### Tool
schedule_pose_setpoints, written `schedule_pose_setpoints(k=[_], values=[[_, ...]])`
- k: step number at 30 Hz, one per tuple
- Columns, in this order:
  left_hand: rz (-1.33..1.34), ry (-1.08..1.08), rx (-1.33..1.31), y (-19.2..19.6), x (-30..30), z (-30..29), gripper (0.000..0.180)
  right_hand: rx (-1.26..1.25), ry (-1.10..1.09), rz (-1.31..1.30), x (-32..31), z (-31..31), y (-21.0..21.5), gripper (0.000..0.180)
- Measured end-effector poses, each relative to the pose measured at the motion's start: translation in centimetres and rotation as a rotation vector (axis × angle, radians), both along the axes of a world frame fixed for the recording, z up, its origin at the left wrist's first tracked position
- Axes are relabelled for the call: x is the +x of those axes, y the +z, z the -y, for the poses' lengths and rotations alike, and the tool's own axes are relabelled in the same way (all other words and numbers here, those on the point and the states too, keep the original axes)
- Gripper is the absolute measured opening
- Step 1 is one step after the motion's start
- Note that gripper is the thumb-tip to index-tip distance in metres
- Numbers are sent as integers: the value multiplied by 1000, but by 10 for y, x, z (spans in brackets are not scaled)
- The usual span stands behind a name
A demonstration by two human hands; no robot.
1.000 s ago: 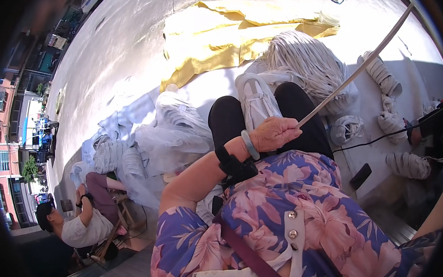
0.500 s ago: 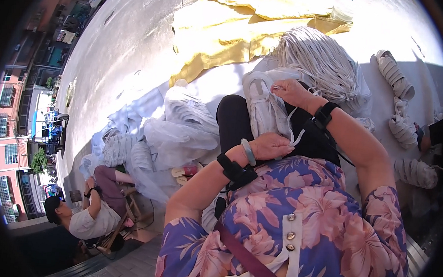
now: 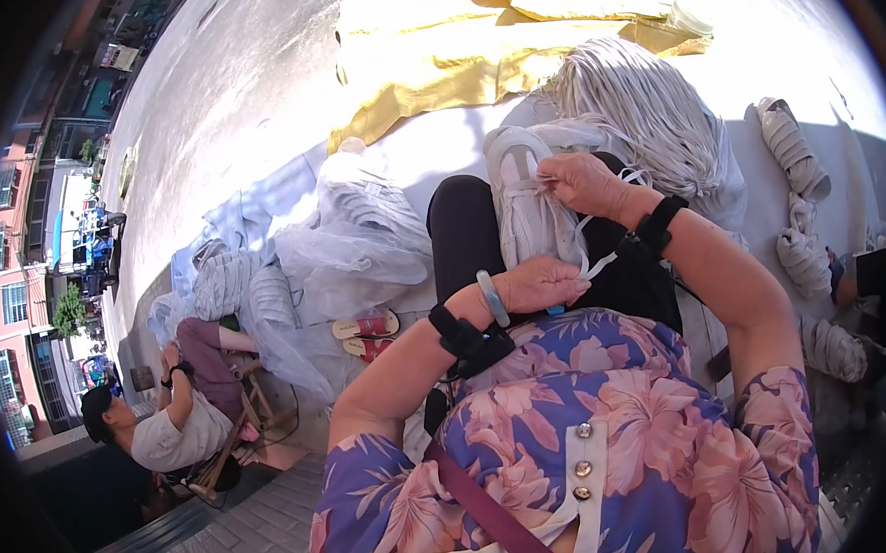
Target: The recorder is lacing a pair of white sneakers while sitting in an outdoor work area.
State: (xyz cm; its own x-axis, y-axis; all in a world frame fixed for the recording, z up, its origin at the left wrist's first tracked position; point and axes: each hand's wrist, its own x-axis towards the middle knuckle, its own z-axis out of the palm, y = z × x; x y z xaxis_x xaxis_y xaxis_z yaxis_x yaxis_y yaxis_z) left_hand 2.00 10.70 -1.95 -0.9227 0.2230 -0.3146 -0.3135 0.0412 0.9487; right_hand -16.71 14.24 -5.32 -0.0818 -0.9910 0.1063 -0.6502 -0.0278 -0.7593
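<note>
Head view: right hand (image 3: pixel 586 184) pinched on white lace (image 3: pixel 599 266) at side of white shoe (image 3: pixel 520 208), which lies on lap. Left hand (image 3: pixel 543 284) closed on lace nearer body. Lacing looks partway: strands cross shoe's front, loose length outside. Beyond, heap of pale laces (image 3: pixel 644 117). Leftward, clear plastic bag (image 3: pixel 358 267), apparently holding white shoes. Yellow sack (image 3: pixel 444 71) farther out, contents hidden.

Harsh sunlight bleaches the yellow sheet (image 3: pixel 414 65), and buildings (image 3: pixel 13 254) curve near the dark rim.
</note>
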Motion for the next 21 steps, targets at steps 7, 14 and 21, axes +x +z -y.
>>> schedule_pose_setpoints(k=[7,14,21], values=[[13,14,8,-1,0,0,35,3,132,-45,-4,8,7,9],[44,59,45,5,-4,0,34,84,271,-31,-12,20,17,8],[33,140,55,4,-5,-3,33,112,372,-175,-12,23,27,9]])
